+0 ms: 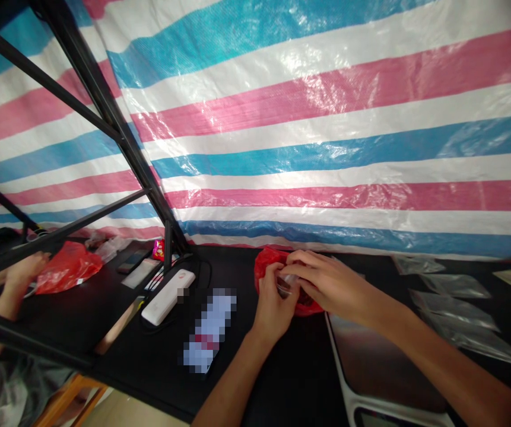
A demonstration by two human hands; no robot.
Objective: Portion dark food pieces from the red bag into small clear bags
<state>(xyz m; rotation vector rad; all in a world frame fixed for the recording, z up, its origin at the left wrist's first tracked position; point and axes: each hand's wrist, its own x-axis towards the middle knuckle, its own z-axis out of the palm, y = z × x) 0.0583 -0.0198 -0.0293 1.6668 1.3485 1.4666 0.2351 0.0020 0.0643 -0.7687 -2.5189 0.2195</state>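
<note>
My left hand [275, 308] is closed, with thumb and fingers curled round a small clear plastic bag [285, 289]. Curled over the same bag from the right, my right hand [326, 279] has its fingertips at the bag's upper part. Both hands are over an open red plastic bag [264, 261] on the black table. What lies inside the red bag is mostly hidden by my hands. Beneath my right forearm is a flat metal-topped scale [371, 356].
Several clear zip bags [455, 302] lie at the right. Left of my hands are a phone [210, 332] with a blurred screen and a white power bank [168, 298] with cables. Beyond a black metal frame [121, 136], another person's hand [26, 273] is beside a red bag [69, 268].
</note>
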